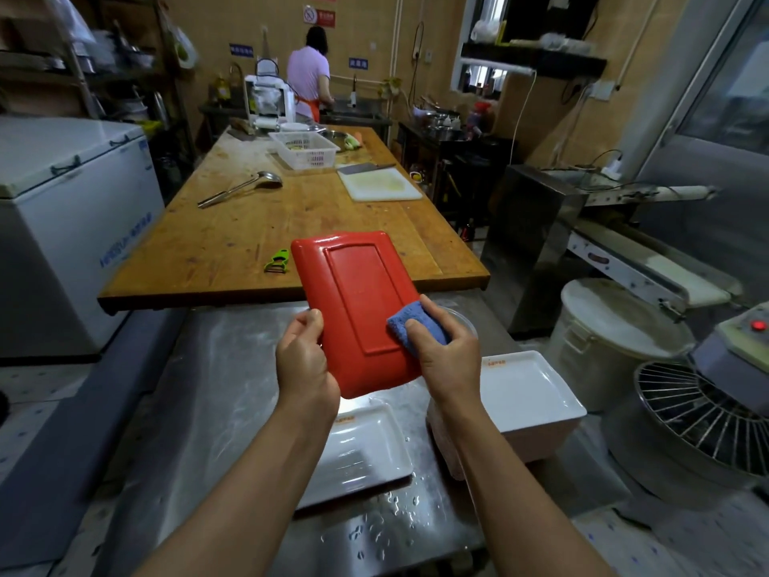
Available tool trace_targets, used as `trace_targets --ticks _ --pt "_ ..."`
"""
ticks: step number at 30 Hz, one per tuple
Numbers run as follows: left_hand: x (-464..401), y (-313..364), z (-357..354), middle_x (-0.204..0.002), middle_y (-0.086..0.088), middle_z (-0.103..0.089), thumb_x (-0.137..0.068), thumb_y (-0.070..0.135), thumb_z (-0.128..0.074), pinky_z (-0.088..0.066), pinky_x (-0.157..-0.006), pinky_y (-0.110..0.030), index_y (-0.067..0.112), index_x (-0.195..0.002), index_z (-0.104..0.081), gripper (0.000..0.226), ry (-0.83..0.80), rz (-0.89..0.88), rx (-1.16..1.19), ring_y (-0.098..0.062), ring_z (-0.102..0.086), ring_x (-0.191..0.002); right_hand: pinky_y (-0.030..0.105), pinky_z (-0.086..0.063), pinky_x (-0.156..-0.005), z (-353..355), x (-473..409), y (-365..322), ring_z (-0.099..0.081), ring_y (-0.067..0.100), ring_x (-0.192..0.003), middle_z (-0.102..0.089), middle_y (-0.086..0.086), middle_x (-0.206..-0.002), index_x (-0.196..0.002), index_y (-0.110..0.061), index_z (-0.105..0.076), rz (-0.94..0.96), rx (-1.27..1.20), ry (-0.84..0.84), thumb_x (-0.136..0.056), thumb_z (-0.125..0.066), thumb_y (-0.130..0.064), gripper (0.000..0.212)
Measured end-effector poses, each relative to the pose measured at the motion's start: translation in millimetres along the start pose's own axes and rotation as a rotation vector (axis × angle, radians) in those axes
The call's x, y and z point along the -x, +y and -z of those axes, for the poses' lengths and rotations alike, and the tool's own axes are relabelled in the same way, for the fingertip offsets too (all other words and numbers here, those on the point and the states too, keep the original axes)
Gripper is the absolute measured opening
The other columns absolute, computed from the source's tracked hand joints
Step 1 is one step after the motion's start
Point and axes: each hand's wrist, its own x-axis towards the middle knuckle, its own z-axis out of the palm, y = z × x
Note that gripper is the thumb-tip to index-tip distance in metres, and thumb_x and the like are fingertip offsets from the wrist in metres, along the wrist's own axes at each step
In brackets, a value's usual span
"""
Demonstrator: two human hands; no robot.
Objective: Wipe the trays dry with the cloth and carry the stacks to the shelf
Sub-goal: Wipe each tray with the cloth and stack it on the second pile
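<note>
Head view: the left hand (pixel 306 360) grips the edge of a red rectangular plastic tray (pixel 358 310), held underside up above the wet steel counter (pixel 216 393). The right hand (pixel 447 354) presses a folded blue cloth (pixel 416 326) against it. Wiping seems underway; next likely flipping it, then stacking on the white-lined trays (pixel 528 393).

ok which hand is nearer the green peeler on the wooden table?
Left. The left hand grips the red tray's left edge, just below the green peeler. The right hand presses the blue cloth on the tray's right side, farther away.
</note>
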Motion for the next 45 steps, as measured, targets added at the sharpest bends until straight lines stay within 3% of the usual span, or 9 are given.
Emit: trace_targets --ticks 4,6,10,13,20,23,32,40,45 --pt "-11.5 19.7 9.1 -0.078 -0.003 -0.062 -0.097 0.02 -0.043 -0.055 -0.062 -0.028 0.018 -0.1 -0.054 0.012 -0.264 0.188 0.02 -0.014 -0.062 -0.066 0.039 -0.053 -0.091 17.9 -15.7 -8.7 -0.066 0.021 -0.098 -0.065 0.0 -0.101 -0.114 -0.013 -0.066 -0.055 -0.133 -0.071 -0.078 -0.071 -0.004 0.038" --pt "-18.7 32.8 13.4 -0.073 -0.002 -0.064 -0.095 0.03 -0.044 -0.056 -0.055 -0.025 0.016 -0.094 -0.057 0.019 -0.302 0.25 -0.076 -0.014 -0.066 -0.06 0.04 -0.053 -0.091 27.7 -24.2 -15.3 -0.065 0.025 -0.097 -0.064 0.005 -0.103 -0.111 -0.014 -0.066 -0.075 -0.146 -0.135 -0.078 -0.07 -0.001 0.036" --pt "-30.2 53.0 13.8 -0.069 -0.003 -0.064 -0.095 0.041 -0.043 -0.056 -0.054 -0.024 0.014 -0.07 -0.062 0.041 -0.264 0.317 -0.128 -0.014 -0.067 -0.057 0.04 -0.055 -0.085 43.8 -35.3 -27.9 -0.064 0.024 -0.089 -0.064 0.006 -0.1 -0.103 -0.015 -0.067 -0.059 -0.116 -0.261 -0.078 -0.069 0.002 0.03" --pt "-33.7 62.0 12.0 -0.065 -0.001 -0.068 -0.091 0.052 -0.044 -0.056 -0.058 -0.025 0.014 -0.075 -0.07 0.048 -0.317 0.445 -0.153 -0.014 -0.066 -0.057 0.04 -0.057 -0.084 52.5 -41.4 -33.2 -0.064 0.022 -0.089 -0.064 0.003 -0.101 -0.098 -0.016 -0.069 -0.047 -0.075 -0.37 -0.078 -0.069 0.001 0.027" --pt "-34.9 46.1 13.5 -0.065 0.004 -0.071 -0.093 0.032 -0.051 -0.055 -0.052 -0.019 0.017 -0.074 -0.073 0.033 -0.206 0.425 -0.046 -0.007 -0.066 -0.055 0.03 -0.052 -0.089 49.3 -49.6 -30.0 -0.058 0.018 -0.106 -0.06 0.002 -0.118 -0.104 -0.019 -0.069 0.119 0.167 -0.34 -0.087 -0.061 -0.009 0.022" --pt "-34.7 37.4 15.4 -0.059 0.004 -0.068 -0.094 0.03 -0.051 -0.053 -0.049 -0.018 0.018 -0.078 -0.065 0.024 -0.112 0.397 0.0 -0.006 -0.064 -0.05 0.012 -0.038 -0.089 45.1 -45.3 -24.1 -0.051 0.009 -0.109 -0.053 0.001 -0.125 -0.111 -0.018 -0.066 0.268 0.336 -0.291 -0.091 -0.056 -0.013 0.023" --pt "-32.4 22.5 16.2 -0.062 0.0 -0.07 -0.094 0.027 -0.054 -0.054 -0.045 -0.023 0.015 -0.081 -0.064 0.02 -0.004 0.364 0.163 -0.011 -0.067 -0.052 0.029 -0.021 -0.114 38.1 -6.1 -0.4 -0.028 0.018 -0.136 -0.043 0.005 -0.139 -0.126 -0.012 -0.058 0.561 0.583 -0.261 -0.087 -0.047 -0.022 0.042" --pt "-17.9 12.6 11.9 -0.068 -0.005 -0.073 -0.095 0.028 -0.052 -0.054 -0.047 -0.026 0.013 -0.093 -0.063 0.018 -0.092 0.29 0.159 -0.015 -0.07 -0.058 0.049 -0.04 -0.099 25.3 0.2 13.1 -0.051 0.034 -0.123 -0.06 0.012 -0.125 -0.122 -0.011 -0.062 0.768 0.884 -0.075 -0.09 -0.044 -0.028 0.04" --pt "-7.9 14.3 12.3 -0.075 -0.01 -0.073 -0.095 0.025 -0.049 -0.058 -0.055 -0.029 0.007 -0.098 -0.063 0.023 -0.19 0.252 0.101 -0.017 -0.071 -0.064 0.051 -0.043 -0.097 4.8 7.6 15.9 -0.05 0.032 -0.125 -0.056 0.01 -0.132 -0.128 -0.015 -0.058 0.787 0.927 -0.125 -0.09 -0.047 -0.027 0.041"
